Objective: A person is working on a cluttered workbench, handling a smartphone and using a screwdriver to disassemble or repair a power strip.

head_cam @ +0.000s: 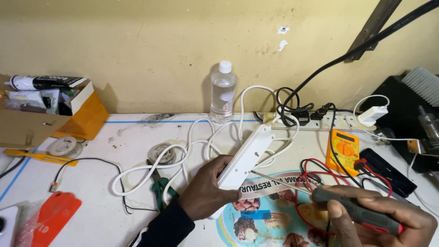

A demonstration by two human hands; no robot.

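Note:
My left hand grips a long white power strip, holding it tilted above the table with its back side up. Its white cable loops across the table to the left. My right hand holds a screwdriver with a dark grey and red handle. The thin metal shaft points left, and its tip touches the strip near my left thumb.
A clear plastic bottle stands by the wall. A second power strip with plugs lies behind. An orange multimeter with red and black leads sits right. Green-handled pliers, a solder spool and a cardboard box lie left.

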